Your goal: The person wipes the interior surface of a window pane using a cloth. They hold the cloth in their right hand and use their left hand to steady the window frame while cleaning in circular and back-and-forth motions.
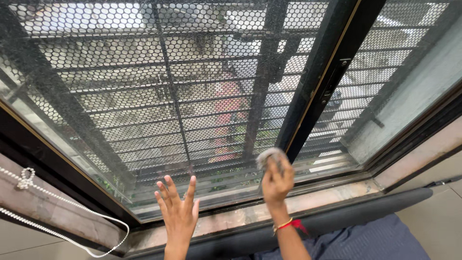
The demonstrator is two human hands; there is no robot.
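The right hand (277, 179) is raised against the window pane (144, 120), its fingers curled tight around a small grey cloth (270, 156), which bunches out above the knuckles and presses on the glass. A red and yellow thread band (290, 225) circles the wrist just below this hand. Immediately to the right of the cloth runs the dark upright window frame (317, 82), slanting up and away, with a narrow black handle (332, 84) fixed on it well above the hand.

The left hand (179, 207) is lower and to the left of the right one, well apart from it. It is flat and open, fingers spread and pointing up, the palm laid toward the lower part of the same pane; whether it truly touches the glass cannot be told.

Beyond the glass, above both hands, a black honeycomb mesh grille (96, 67) covers the whole opening, with blurred buildings behind it. Below the hands lies a worn stone sill (317, 197), and under that a dark padded edge (365, 207). Far to the left of the left hand, a white beaded cord (72, 212) hangs in a loop against the wall. Near the right forearm, dark blue fabric (365, 240) shows at the bottom.
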